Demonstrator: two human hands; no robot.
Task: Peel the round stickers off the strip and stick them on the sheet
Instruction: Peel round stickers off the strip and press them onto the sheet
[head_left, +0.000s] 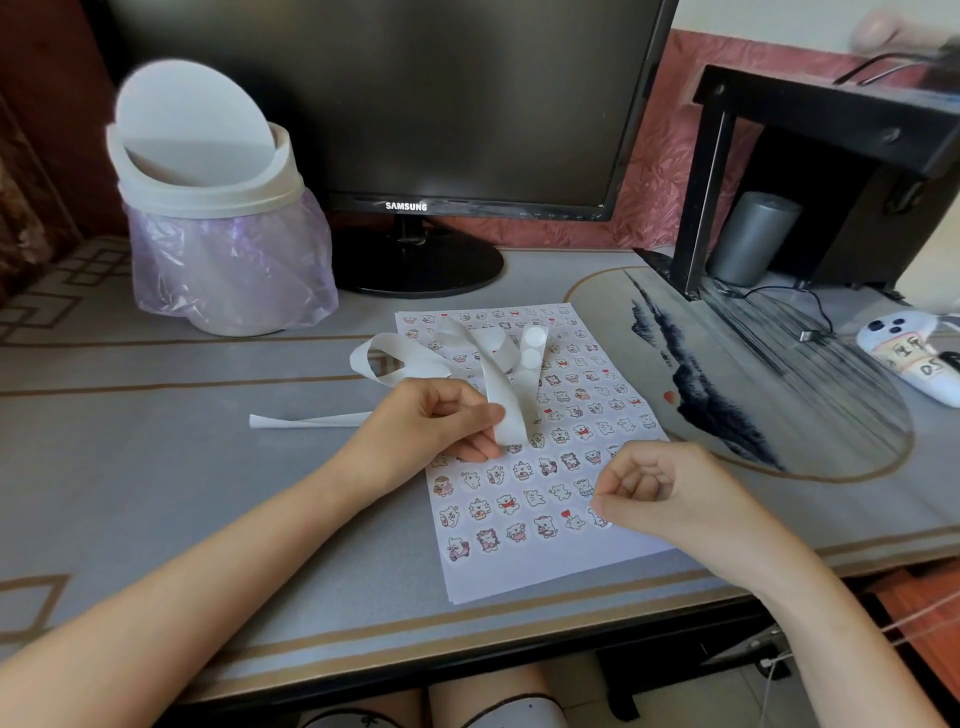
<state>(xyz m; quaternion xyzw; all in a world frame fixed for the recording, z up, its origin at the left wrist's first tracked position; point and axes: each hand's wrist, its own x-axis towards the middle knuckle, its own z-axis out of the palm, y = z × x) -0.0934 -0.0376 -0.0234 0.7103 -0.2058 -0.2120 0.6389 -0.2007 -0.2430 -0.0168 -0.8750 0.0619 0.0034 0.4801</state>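
In the middle of the frame, the strip (498, 384) rises off the sheet (519, 566), which lies flat on the desk (156, 467). The left hand (441, 421) pinches the strip's lower end between thumb and curled fingers, just above the sheet's middle rows. Two pale round stickers (534, 339) show on the strip's upper end, so some are left to peel. The rest of the strip curls in a loop toward the left of centre and trails flat over the desk, seemingly bare; I judge that much of it has been used.

At lower right of centre, the right hand (654, 493) has its fingers curled in, with thumb and forefinger tips together at the sheet's bottom rows. I cannot tell whether a clear sticker sits under them. How many of the printed bear circles are already covered is also too faint to tell.

Further out, a lidded bin (208, 208) with a purple liner stands at upper left, beside a dark monitor (405, 104). A round painted mat (753, 374) lies just right of the sheet, a black stand (831, 130) over a grey cylinder (753, 239) at upper right, and a white gadget (914, 358) at the right edge. Only the strip's own loose coil overlies the sheet's top rows and may get in the way.
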